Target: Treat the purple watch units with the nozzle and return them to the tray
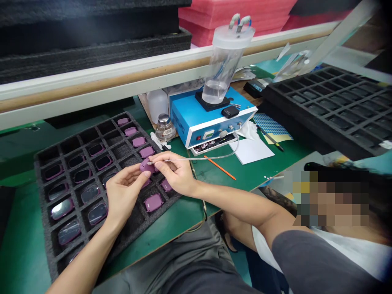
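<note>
My left hand (124,190) pinches a small purple watch case (145,165) above a dark foam tray (43,208). Close against the case, my right hand (178,174) grips the tip end of a thin clear tube (211,158). That tube curves back to the front of a blue dispensing machine (190,118). Tray compartments hold purple cases with dark glassy faces on the left side. Along the right side lie plain purple cases, such as one purple case (153,202) near the front corner. My fingers partly hide the tube's tip.
On the machine stands a clear cylinder (219,67) with liquid in it. Beside it are a glass jar (164,127), an orange stick (219,167), white paper (251,150) and a pen (271,138). Another foam tray (294,116) lies right. A co-worker (330,200) sits close at right.
</note>
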{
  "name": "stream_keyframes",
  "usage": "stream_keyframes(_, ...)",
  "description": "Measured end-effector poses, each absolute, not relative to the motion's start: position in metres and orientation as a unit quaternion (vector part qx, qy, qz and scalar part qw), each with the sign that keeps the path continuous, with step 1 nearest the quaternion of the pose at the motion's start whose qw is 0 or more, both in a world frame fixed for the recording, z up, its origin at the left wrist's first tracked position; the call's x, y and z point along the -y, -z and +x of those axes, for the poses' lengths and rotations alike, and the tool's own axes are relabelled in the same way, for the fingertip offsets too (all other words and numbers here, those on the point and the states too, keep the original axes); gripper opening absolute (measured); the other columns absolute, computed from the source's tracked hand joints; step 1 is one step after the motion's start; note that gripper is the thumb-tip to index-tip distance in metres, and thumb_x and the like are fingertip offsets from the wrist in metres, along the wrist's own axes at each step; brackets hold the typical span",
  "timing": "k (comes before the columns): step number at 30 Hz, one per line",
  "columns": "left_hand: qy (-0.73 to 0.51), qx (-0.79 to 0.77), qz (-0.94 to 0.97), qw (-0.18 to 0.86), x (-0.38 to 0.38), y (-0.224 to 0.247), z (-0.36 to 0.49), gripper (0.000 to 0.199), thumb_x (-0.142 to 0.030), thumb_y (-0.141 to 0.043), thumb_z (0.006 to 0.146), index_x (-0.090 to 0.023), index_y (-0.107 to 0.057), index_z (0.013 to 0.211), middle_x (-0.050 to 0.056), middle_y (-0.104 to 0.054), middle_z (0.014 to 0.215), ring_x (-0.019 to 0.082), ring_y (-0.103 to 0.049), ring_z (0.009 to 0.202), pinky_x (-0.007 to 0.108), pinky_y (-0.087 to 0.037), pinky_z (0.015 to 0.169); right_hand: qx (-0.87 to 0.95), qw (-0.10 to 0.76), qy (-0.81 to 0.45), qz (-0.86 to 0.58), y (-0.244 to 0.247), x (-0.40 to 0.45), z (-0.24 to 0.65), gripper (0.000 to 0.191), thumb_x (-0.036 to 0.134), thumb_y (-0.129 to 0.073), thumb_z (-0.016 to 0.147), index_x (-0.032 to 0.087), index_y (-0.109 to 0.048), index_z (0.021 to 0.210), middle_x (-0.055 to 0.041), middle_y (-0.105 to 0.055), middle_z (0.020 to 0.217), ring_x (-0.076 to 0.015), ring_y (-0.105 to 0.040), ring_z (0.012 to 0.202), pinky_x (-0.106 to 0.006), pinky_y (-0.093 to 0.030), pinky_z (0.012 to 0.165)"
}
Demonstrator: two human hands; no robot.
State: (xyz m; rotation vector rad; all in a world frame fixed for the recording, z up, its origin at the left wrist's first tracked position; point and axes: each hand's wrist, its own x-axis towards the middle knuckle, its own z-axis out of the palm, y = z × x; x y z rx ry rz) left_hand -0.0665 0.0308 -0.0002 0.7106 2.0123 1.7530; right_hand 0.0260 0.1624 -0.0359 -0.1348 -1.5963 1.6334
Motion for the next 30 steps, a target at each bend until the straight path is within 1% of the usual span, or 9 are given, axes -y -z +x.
stream_keyframes(4, -0.622, -0.717, 0.255, 0.184, -0.0303, 0.0012, -0.0668, 0.042, -0.041, -0.09, 0.067, -0.016, -0.079, 0.099, 0.009, -0.08, 0.094, 0.023, -0.076, 0.085, 0.034, -0.063, 0.081, 0.636, 0.407, -0.653, -0.059, 0.0366, -0.1625, 0.0258, 0.024, 0.044, -0.065, 0.094, 0.021, -0.071, 0.098, -0.0071, -0.076, 0.107, -0.0178, -0.074, 0.101, -0.033, -0.062, 0.089)
stream_keyframes(12, -0.628, -0.711, 0.254, 0.188, -0.0316, 0.0006, -0.0659, 0.043, -0.041, -0.09, 0.067, -0.016, -0.078, 0.1, 0.009, -0.081, 0.093, 0.022, -0.076, 0.082, 0.032, -0.064, 0.075, 0.644, 0.409, -0.644, -0.061, 0.0352, -0.1627, 0.0268, 0.021, 0.042, -0.065, 0.094, 0.021, -0.071, 0.096, -0.007, -0.076, 0.106, -0.0173, -0.074, 0.099, -0.032, -0.063, 0.088)
stream_keyframes(16, -0.635, -0.705, 0.254, 0.188, -0.0318, -0.0004, -0.0655, 0.043, -0.04, -0.09, 0.066, -0.016, -0.078, 0.099, 0.009, -0.081, 0.093, 0.021, -0.076, 0.081, 0.031, -0.064, 0.074, 0.638, 0.416, -0.646, -0.05, 0.0344, -0.1625, 0.0273, 0.019, 0.039, -0.065, 0.094, 0.021, -0.071, 0.097, -0.0072, -0.076, 0.107, -0.0171, -0.074, 0.099, -0.031, -0.063, 0.087)
stream_keyframes(20, -0.631, -0.709, 0.252, 0.188, -0.0315, -0.0006, -0.0651, 0.044, -0.041, -0.09, 0.066, -0.016, -0.078, 0.1, 0.01, -0.081, 0.093, 0.022, -0.076, 0.082, 0.032, -0.064, 0.075, 0.64, 0.414, -0.644, -0.055, 0.0344, -0.1624, 0.0275, 0.019, 0.039, -0.065, 0.094, 0.021, -0.071, 0.097, -0.007, -0.076, 0.106, -0.0173, -0.074, 0.098, -0.031, -0.063, 0.086)
stream_keyframes(24, -0.637, -0.703, 0.256, 0.186, -0.0316, 0.0, -0.0654, 0.04, -0.037, -0.09, 0.067, -0.016, -0.079, 0.099, 0.008, -0.081, 0.094, 0.021, -0.076, 0.082, 0.031, -0.063, 0.077, 0.645, 0.414, -0.641, -0.053, 0.0352, -0.1628, 0.0275, 0.019, 0.038, -0.064, 0.095, 0.021, -0.071, 0.097, -0.0068, -0.076, 0.107, -0.0171, -0.074, 0.099, -0.03, -0.063, 0.087)
stream_keyframes(27, -0.641, -0.698, 0.256, 0.189, -0.0313, 0.0007, -0.0658, 0.037, -0.034, -0.09, 0.068, -0.016, -0.079, 0.099, 0.007, -0.081, 0.093, 0.019, -0.075, 0.081, 0.028, -0.062, 0.076, 0.644, 0.414, -0.641, -0.055, 0.0346, -0.1624, 0.0279, 0.018, 0.037, -0.064, 0.095, 0.021, -0.071, 0.097, -0.0067, -0.076, 0.106, -0.0167, -0.074, 0.099, -0.03, -0.063, 0.087)
stream_keyframes(30, -0.638, -0.7, 0.261, 0.188, -0.0308, 0.0013, -0.0659, 0.037, -0.034, -0.09, 0.068, -0.015, -0.079, 0.099, 0.007, -0.081, 0.092, 0.019, -0.075, 0.08, 0.028, -0.062, 0.073, 0.64, 0.416, -0.644, -0.058, 0.033, -0.1615, 0.0288, 0.016, 0.035, -0.065, 0.094, 0.021, -0.072, 0.096, -0.0067, -0.076, 0.105, -0.0165, -0.074, 0.097, -0.029, -0.063, 0.084)
